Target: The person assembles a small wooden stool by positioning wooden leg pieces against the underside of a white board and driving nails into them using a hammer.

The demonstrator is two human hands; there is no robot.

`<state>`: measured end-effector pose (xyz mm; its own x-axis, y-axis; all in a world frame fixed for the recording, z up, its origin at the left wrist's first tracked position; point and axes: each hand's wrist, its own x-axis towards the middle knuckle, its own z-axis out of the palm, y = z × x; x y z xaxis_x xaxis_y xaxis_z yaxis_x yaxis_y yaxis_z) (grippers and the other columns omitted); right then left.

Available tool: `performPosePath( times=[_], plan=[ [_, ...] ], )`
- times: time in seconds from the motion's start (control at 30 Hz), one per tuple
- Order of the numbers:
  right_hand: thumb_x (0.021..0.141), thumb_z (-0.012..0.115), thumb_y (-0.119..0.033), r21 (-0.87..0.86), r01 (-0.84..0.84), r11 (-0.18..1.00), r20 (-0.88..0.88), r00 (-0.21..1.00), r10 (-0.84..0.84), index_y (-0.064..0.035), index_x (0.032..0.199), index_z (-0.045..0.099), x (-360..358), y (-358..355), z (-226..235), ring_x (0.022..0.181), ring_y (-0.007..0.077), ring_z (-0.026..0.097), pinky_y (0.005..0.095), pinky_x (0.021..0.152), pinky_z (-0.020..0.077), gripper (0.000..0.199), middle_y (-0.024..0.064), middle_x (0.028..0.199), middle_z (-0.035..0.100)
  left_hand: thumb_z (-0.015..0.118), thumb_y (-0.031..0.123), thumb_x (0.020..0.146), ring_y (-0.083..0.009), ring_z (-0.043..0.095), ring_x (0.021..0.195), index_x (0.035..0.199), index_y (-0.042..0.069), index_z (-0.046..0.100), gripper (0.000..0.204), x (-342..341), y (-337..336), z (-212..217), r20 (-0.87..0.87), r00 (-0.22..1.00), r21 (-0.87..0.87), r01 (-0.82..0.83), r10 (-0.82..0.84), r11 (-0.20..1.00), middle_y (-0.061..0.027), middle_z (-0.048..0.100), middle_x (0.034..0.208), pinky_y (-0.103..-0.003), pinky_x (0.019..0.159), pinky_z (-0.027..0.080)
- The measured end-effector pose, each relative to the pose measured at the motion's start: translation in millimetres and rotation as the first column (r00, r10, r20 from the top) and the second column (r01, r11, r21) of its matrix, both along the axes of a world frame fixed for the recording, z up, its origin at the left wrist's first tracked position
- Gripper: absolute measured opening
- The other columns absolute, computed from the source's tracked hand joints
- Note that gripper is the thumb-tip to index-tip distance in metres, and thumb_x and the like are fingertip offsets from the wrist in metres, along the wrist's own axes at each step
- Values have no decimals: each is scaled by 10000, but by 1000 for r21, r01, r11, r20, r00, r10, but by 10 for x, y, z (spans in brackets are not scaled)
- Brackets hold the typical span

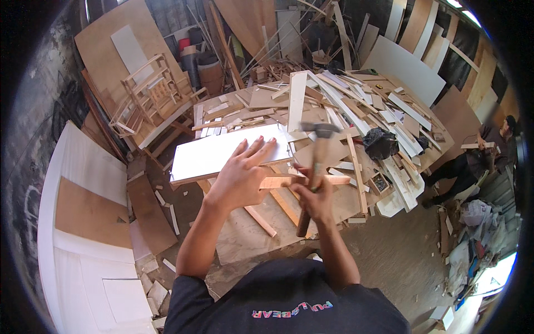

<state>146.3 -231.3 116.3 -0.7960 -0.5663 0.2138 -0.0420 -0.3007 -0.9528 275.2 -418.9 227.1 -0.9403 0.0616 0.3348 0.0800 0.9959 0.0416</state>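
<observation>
My left hand (238,173) lies on a white board (203,155), its fingers stretched out and spread over the top face; the thumb is hidden. Wrapped round the handle of a hammer (319,150) is my right hand (316,199), and the hammer's head is raised, slightly blurred, just right of the board's end. A wooden strip (273,182) runs behind the hammer handle, from beside my left hand out to the right. Under the board, other wooden legs or strips (260,219) slant down toward the near table edge. An upright white plank (297,100) stands beyond the board.
Offcuts and long white strips pile over the worktable (239,239). A black plastic bag (380,143) and a small box of hardware (380,183) lie to the right. Wooden frames (147,94) stand at the back left. Another person (488,146) holds a wooden piece at the far right.
</observation>
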Motion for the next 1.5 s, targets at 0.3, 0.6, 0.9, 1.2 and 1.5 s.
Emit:
performPosePath(
  times=[0.3, 0.6, 0.9, 1.2, 1.5],
  plan=[
    [867, 890, -37, 193, 97, 976, -310, 950, -33, -11, 1220, 673, 255, -330, -59, 651, 42, 601, 242, 533, 473, 416, 10, 871, 702, 956, 396, 699, -345, 442, 1534, 850, 118, 727, 391, 273, -147, 120, -96, 994, 83, -53, 61, 995, -115, 549, 1600, -508, 1280, 348],
    [927, 858, -145, 156, -95, 983, 38, 995, 91, -10, 1121, 665, 360, -414, -103, 506, 57, 519, 254, 431, 403, 305, -18, 709, 619, 877, 321, 822, -256, 645, 1347, 1438, 222, 656, 662, 419, -237, 42, -360, 921, 116, -118, 153, 986, -42, 679, 1455, -454, 1143, 529],
    [843, 926, -112, 350, -1, 937, -15, 1000, 7, 16, 1155, 662, 274, -386, -198, 519, 65, 528, 259, 435, 395, 428, -17, 722, 613, 803, 324, 908, -280, 687, 1289, 1381, 225, 717, 490, 394, -178, -135, -454, 872, 93, -158, 183, 983, -45, 724, 1385, -458, 1115, 544],
    [871, 891, -74, 192, -85, 978, 63, 995, 74, 26, 1157, 633, 72, -190, -162, 491, 66, 520, 250, 419, 390, 398, -8, 692, 619, 785, 401, 914, -289, 690, 1280, 1351, 211, 737, 479, 117, 39, -222, -436, 887, 73, -131, 150, 989, -55, 731, 1371, -465, 1096, 539],
    [879, 894, -109, 171, -211, 962, 145, 972, 187, 15, 1187, 651, 37, -215, -115, 522, 70, 536, 265, 456, 402, 411, -10, 687, 611, 785, 409, 894, -293, 683, 1285, 1336, 213, 753, 484, 193, 85, -143, -396, 897, 76, -184, 199, 980, -50, 731, 1368, -456, 1086, 533]
  ],
)
